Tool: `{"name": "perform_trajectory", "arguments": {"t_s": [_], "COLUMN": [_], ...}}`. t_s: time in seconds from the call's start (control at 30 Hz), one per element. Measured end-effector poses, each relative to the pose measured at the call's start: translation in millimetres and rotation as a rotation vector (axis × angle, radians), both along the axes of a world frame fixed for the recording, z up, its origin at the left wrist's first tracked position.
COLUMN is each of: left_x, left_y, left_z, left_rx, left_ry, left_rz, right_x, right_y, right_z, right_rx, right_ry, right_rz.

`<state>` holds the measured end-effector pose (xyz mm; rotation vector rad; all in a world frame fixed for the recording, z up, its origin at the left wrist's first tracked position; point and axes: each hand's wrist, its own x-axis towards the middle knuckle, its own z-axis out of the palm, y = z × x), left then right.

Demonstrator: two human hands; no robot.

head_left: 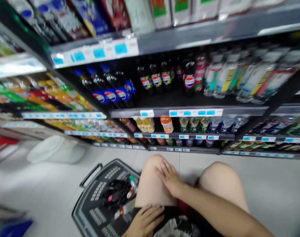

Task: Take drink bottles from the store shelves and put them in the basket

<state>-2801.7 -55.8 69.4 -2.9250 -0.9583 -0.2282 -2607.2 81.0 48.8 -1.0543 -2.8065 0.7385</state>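
Observation:
My left hand [148, 218] rests on my thigh at the hem of dark shorts, fingers stretched out and holding nothing. Reaching across my lap, my right hand [170, 179] lies flat on my left knee, also without anything in it. Beside my left leg stands a dark shopping basket [85, 215] on the floor. Several bottles are inside it, among them one with a teal cap [132, 179] and an orange-labelled bottle [128, 208]. My leg hides part of the basket.
Ahead are store shelves [164, 113] with Pepsi bottles [121, 93], clear drink bottles [256, 77] and an orange bottle [166, 124]. Cans and cartons [182, 13] fill the upper shelf. A pale plastic tub [56, 149] stands on the tiled floor [275, 194] at left.

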Motion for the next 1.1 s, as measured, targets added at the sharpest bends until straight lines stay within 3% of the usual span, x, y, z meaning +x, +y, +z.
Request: {"name": "perform_trajectory", "arguments": {"t_s": [0.13, 0.2, 0.27, 0.37, 0.43, 0.57, 0.63, 0.73, 0.83, 0.97, 1.03, 1.1], "left_x": [-9.0, -12.7, -15.7, -22.1, -32.7, -78.3, -108.2, -149.4, -181.8, -215.5, -227.6, -235.2], "left_y": [-26.1, -30.8, -34.3, -37.4, -35.8, -26.2, -24.7, -32.5, -46.4, -53.9, -50.1, -44.1], "left_z": [-35.9, -44.7, -48.9, -56.8, -72.2, -136.9, -176.0, -223.9, -253.5, -279.0, -289.5, -296.6], "left_rx": [-0.160, -0.193, -0.181, -0.167, -0.160, -0.195, -0.373, -0.555, -0.671, -0.776, -0.833, -0.887], "left_ry": [-0.116, -0.236, -0.362, -0.580, -0.750, -0.882, -0.805, -0.724, -0.620, -0.450, -0.403, -0.378], "left_rz": [0.016, 0.016, 0.117, 0.480, 0.775, 1.380, 1.715, 1.988, 2.177, 2.289, 2.222, 2.066], "right_x": [9.5, 8.3, 3.0, -8.3, -14.5, -19.1, -19.4, -20.7, -22.4, -22.5, -22.5, -23.7], "right_y": [-8.9, -10.6, -12.9, -18.7, -23.5, -29.7, -30.2, -30.2, -32.4, -35.9, -35.8, -34.2], "right_z": [1.6, 3.5, 5.1, 4.1, -0.4, -13.8, -19.3, -24.5, -28.1, -30.4, -29.1, -26.7], "right_rx": [0.012, 0.011, 0.032, 0.107, 0.172, 0.264, 0.282, 0.296, 0.304, 0.301, 0.286, 0.272], "right_ry": [0.000, 0.047, 0.101, 0.132, 0.141, 0.167, 0.178, 0.208, 0.239, 0.255, 0.224, 0.190], "right_rz": [0.205, 0.279, 0.325, 0.296, 0.247, 0.202, 0.198, 0.189, 0.181, 0.168, 0.171, 0.185]}}
